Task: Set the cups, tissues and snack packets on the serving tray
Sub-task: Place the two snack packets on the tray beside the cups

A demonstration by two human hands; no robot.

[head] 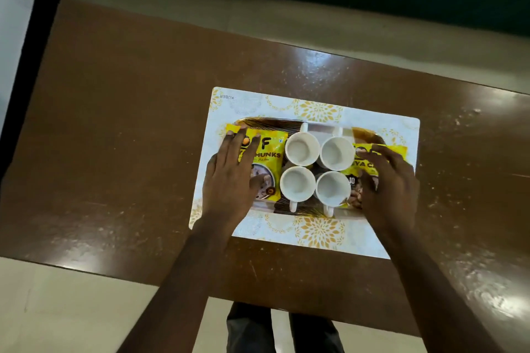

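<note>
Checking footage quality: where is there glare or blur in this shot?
Head view: bright glare patches on the table, strongest far centre and near right; the cups are washed out inside; the right hand looks slightly smeared; table edges bow from the wide lens.

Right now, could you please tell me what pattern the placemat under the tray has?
White placemat with golden-yellow floral medallions, clearest in the head view.

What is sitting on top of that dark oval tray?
On the dark oval serving tray: four empty white ceramic cups grouped centrally, a yellow snack packet at each end, one hand on each. No tissues visible; hands and packets cover part of the tray.
</note>
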